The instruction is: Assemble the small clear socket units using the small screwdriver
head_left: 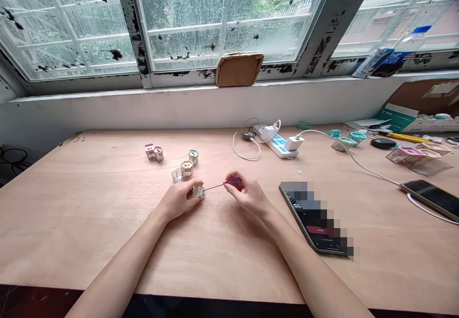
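My left hand (182, 199) is closed around a small clear-sided block (198, 191) with a pale top, holding it just above or on the tabletop; I cannot tell which. My right hand (249, 194) grips a screwdriver (234, 180) by its dark red-purple handle. The thin metal shaft points left, and its tip meets or almost meets the block's right side. Just beyond my left hand are a clear open case (177, 176), a hexagonal piece with an orange rim (187, 166) and one with a green rim (193, 156). Farther left, two pink-topped pieces (154, 152) touch each other.
A phone (304, 217) lies right of my right forearm. Behind it are a white power strip (281, 148) with plugs and a cable running to another phone (430, 194). Teal pieces (346, 142), pink-topped clear cases (409, 155), a yellow tool (407, 137) and an open box (398, 115) occupy the right.
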Demonstrator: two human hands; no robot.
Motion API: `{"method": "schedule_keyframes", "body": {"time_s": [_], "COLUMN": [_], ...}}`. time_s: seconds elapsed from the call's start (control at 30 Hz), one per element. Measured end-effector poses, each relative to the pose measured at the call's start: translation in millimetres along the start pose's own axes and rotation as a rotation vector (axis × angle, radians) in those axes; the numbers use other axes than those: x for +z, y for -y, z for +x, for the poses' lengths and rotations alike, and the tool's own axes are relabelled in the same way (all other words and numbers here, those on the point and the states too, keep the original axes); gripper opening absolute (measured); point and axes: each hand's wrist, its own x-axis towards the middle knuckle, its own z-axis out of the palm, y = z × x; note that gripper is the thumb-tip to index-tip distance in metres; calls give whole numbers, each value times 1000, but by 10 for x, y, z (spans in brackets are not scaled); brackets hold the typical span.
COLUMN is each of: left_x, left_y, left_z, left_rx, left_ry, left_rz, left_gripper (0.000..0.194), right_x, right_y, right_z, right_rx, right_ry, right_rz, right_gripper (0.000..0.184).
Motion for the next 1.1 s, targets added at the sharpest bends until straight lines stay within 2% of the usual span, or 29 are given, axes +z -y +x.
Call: {"method": "schedule_keyframes", "body": {"time_s": [0.17, 0.27, 0.47, 0.7, 0.93, 1.1], "left_x": [-16, -18, -12, -11, -20, -33], "left_y": [-12, -17, -7, 37, 42, 23], "left_z": [0, 4, 11, 2, 9, 13], "left_rx": [-9, -10, -4, 31, 39, 22], "left_ry": [9, 8, 4, 8, 17, 39], "left_rz": [-14, -28, -49, -45, -49, -58], "left_gripper": [37, 38, 36, 36, 35, 37], "right_x": [-30, -39, -52, -65, -78, -62], "right_y": [34, 43, 68, 43, 62, 44], "right_z": [5, 0, 1, 2, 6, 14], "right_rx": [70, 58, 14, 33, -11, 2], "right_ry": [16, 3, 79, 51, 116, 77], "right_rz": [-97, -173, -89, -185, -52, -124], "right_gripper": [25, 29, 13, 28, 8, 20]}}
